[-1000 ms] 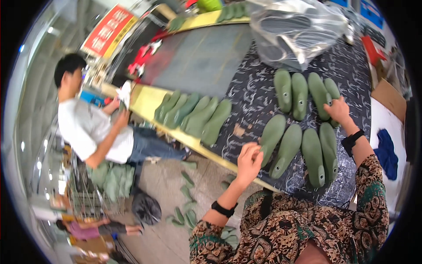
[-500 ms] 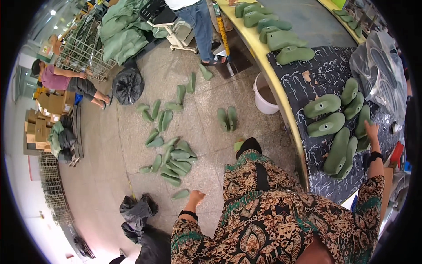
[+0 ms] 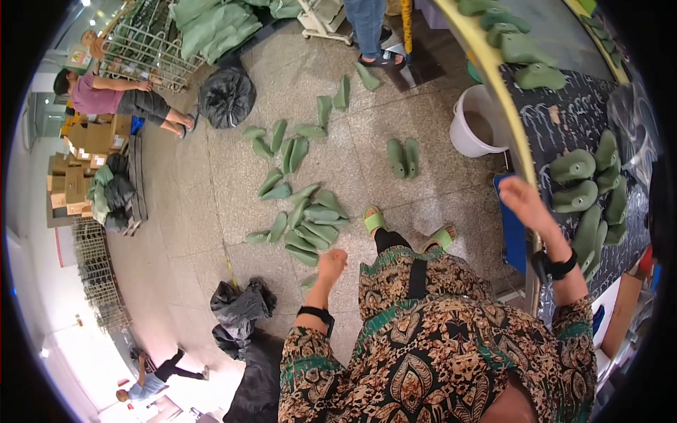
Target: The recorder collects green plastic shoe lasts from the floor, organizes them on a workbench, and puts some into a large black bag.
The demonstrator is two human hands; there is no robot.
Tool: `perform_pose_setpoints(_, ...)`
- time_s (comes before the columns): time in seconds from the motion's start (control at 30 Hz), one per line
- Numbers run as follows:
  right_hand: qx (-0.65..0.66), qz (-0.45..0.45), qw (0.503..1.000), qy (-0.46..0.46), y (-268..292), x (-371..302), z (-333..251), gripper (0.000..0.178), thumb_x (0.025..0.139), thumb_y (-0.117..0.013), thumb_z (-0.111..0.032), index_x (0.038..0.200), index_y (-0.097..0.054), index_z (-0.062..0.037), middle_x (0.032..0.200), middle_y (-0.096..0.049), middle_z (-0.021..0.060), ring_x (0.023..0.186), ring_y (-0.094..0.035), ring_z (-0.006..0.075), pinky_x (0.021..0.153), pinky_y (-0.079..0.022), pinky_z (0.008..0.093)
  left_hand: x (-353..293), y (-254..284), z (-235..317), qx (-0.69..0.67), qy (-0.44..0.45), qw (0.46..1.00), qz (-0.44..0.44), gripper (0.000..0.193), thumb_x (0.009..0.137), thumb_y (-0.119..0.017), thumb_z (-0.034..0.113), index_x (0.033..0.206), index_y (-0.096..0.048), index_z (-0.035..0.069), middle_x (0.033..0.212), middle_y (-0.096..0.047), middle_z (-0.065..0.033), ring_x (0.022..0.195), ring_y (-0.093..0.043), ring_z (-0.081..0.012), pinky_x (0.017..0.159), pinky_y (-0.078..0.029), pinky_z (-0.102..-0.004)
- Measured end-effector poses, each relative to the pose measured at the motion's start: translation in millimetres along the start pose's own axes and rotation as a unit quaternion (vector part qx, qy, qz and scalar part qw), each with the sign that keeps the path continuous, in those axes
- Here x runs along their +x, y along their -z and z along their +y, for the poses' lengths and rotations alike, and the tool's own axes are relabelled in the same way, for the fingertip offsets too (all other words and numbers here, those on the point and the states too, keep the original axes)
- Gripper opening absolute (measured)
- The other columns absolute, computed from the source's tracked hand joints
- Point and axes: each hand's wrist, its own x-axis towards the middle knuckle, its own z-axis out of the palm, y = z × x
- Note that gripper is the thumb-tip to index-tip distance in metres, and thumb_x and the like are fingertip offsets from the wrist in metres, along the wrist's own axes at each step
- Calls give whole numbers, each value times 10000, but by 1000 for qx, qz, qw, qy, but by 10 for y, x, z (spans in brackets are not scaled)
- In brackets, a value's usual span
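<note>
1. Head view, left side: the left hand [image 3: 333,265] hangs free above the floor [image 3: 381,92], its fingers bent (how tightly, I cannot tell), with nothing visible in its grasp. In the picture, its nearest things are the green lasts [image 3: 322,213] heaped on that floor.
2. Head view, right side: the right hand [image 3: 522,199] is in front of the yellow edge of the table [image 3: 557,116], fingers curled and blurred; no thing shows in it, and I cannot tell whether it is clenched or touches the edge.
3. Head view, lasts: more are grouped on the table's black patterned cover, near a clear bag [image 3: 630,127]. On the floor, some are scattered beyond the heap, and one pair [image 3: 396,156] stands side by side (well apart from the rest).
4. Head view, around: a white bucket [image 3: 462,144] is beside the table; a black bag [image 3: 227,97] lies across the floor.
</note>
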Motion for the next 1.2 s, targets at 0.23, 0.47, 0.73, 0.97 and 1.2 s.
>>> perform_pose_setpoints(0.23,-1,-180,968,-176,-1036,451,759,109,853,-562,-138,873,-558,-31,755,-534,-16,742,-480,65,652,-420,245,99,288,-1308,114,140,983,-34,222,759,-594,231,779,-634,14,691,-625,-141,656,-610,-255,619,-468,-350)
perform_pose_setpoints(0.47,-114,-277,946,-126,-1902,1063,297,218,861,-543,-209,868,-548,9,709,-558,50,670,-490,98,615,-428,287,200,956,-990,-16,117,989,85,162,800,-555,150,802,-631,7,700,-627,-110,622,-615,-203,564,-466,-307)
perform_pose_setpoints(0.73,-231,-303,923,-59,-2032,1751,122,198,820,-560,-194,821,-563,4,726,-595,112,694,-559,162,639,-452,321,-201,576,-1558,-221,180,947,145,211,865,-511,169,853,-594,-25,660,-595,-64,527,-544,-130,480,-438,-265)
perform_pose_setpoints(0.97,-374,-390,841,-7,-2143,2283,85,250,799,-537,-273,855,-596,-36,803,-625,177,778,-608,318,682,-465,387,-1074,-35,-1735,-271,306,894,184,191,828,-523,162,862,-601,-9,685,-600,-78,574,-590,-152,483,-470,-265)
perform_pose_setpoints(1.2,-345,-359,859,116,-2041,2704,0,215,778,-530,-239,796,-615,-42,774,-628,172,755,-603,346,655,-461,407,-1263,-825,-2083,-432,300,833,172,181,801,-533,137,891,-608,-1,679,-608,-105,549,-603,-184,460,-489,-288)
